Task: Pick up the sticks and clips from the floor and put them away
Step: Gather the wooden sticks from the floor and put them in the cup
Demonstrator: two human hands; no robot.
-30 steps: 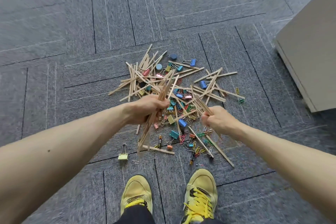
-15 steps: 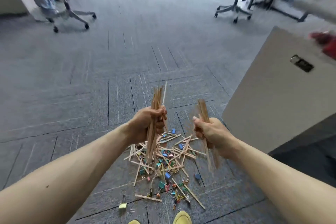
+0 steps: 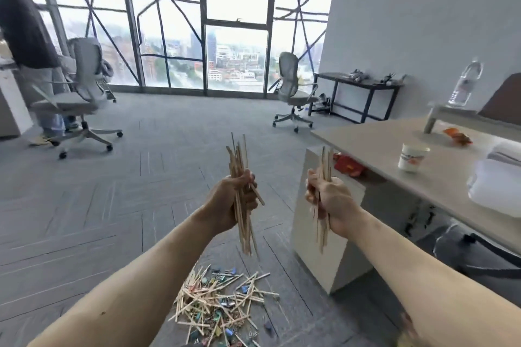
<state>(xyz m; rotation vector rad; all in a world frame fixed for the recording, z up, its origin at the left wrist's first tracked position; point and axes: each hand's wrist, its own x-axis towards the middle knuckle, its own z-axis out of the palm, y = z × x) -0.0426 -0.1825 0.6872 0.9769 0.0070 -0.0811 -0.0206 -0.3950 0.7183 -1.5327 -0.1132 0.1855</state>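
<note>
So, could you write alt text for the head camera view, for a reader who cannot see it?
Left hand and right hand each hold a bundle of sticks above a pile of sticks and clips on grey carpet. A desk with a paper cup stands at the right, office chairs and windows behind.

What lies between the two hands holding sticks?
In the head view, nothing: the left hand and right hand each grip separate sticks; only bare carpet shows between them.

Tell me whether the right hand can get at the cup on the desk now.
Probably, for touching: nothing stands between the right hand and the cup, but it grips sticks.
</note>
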